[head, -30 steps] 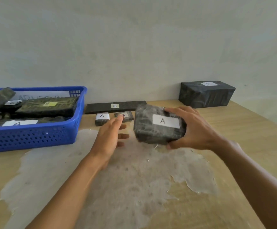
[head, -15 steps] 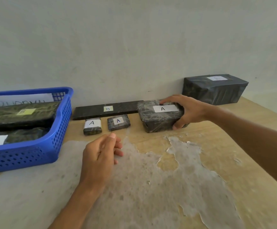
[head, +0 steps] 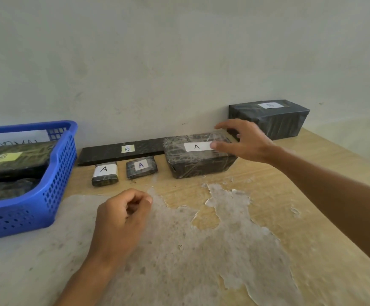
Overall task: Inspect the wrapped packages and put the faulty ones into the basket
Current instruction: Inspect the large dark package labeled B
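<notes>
The right hand (head: pixel 247 141) hovers with fingers spread and loosely extended over the right end of a blocky black package wrapped in crinkled clear film (head: pixel 198 156); its thumb tip lies beside the white paper label marked A, and whether it touches the wrap cannot be told. The left hand (head: pixel 122 219) floats low over the tabletop (head: pixel 268 195) with fingers curled in toward the thumb, holding nothing.

The film-wrapped block sits flat on the pale wood-grain tabletop near the wall. Just left of it lie two small, squarish black packets: one with a small white A label (head: pixel 141 167), and farther left one with a broad white A band (head: pixel 104 175). Behind them, against the wall, stretches a long, thin, flat black slab with a yellowish B label (head: pixel 122 151), its right end touching the block. Behind the right hand stands a large, smooth, black-wrapped rectangular box with a white B label (head: pixel 272 118).

At the left edge sits a blue perforated plastic basket (head: pixel 47 195) holding dark wrapped packages, one bearing a yellow label (head: pixel 14 157). A rough grey patch where the surface layer has peeled (head: pixel 201 250) covers much of the near tabletop.
</notes>
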